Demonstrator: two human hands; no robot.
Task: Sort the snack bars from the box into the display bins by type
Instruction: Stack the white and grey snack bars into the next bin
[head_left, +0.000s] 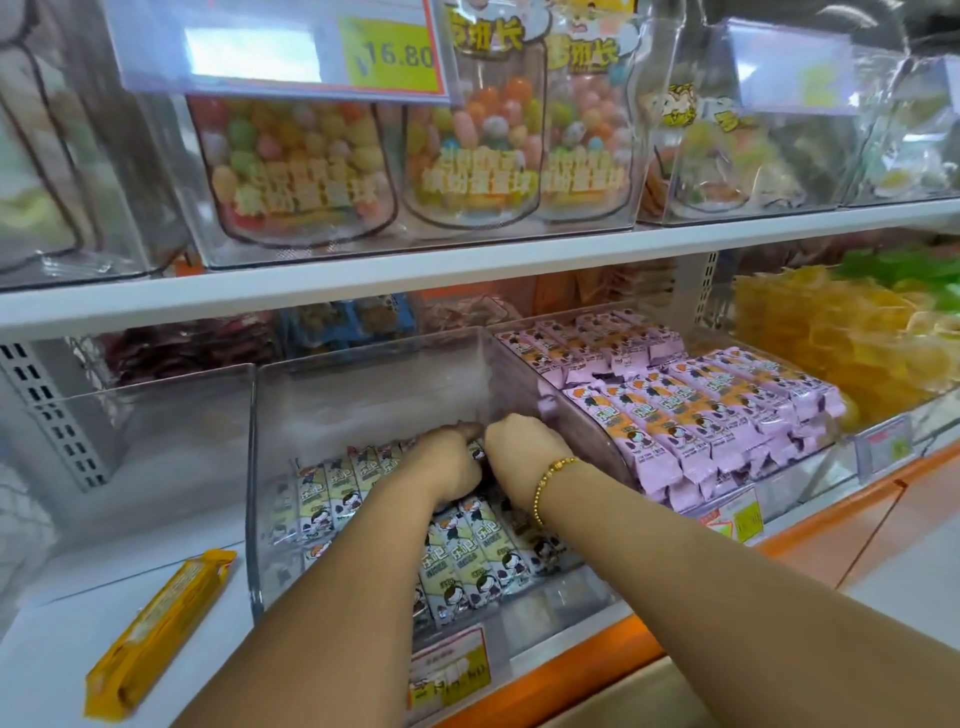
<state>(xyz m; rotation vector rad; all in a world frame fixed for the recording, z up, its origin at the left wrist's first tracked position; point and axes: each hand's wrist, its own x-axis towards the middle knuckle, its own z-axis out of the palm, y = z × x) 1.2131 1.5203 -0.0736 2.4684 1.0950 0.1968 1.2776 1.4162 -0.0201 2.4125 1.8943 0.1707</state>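
Observation:
Both my hands reach into a clear display bin (363, 374) on the lower shelf. Pale green-and-white snack bars (483, 545) lie in rows on its floor. My left hand (447, 460) has its fingers curled down over the bars in the back row. My right hand (522, 449), with a gold bracelet on the wrist, is curled beside it, touching the same row; its fingertips are hidden. A bar (477, 449) shows in the gap between the hands. The neighbouring bin (592, 441) to the right is packed with pink-and-orange snack bars (691, 410).
A long yellow packet (161, 631) lies loose on the white shelf to the left of the bin. An empty clear bin (156, 415) stands further left. Yellow wrapped sweets (841, 332) fill the far right. Jars of coloured candy (296, 156) sit on the shelf above.

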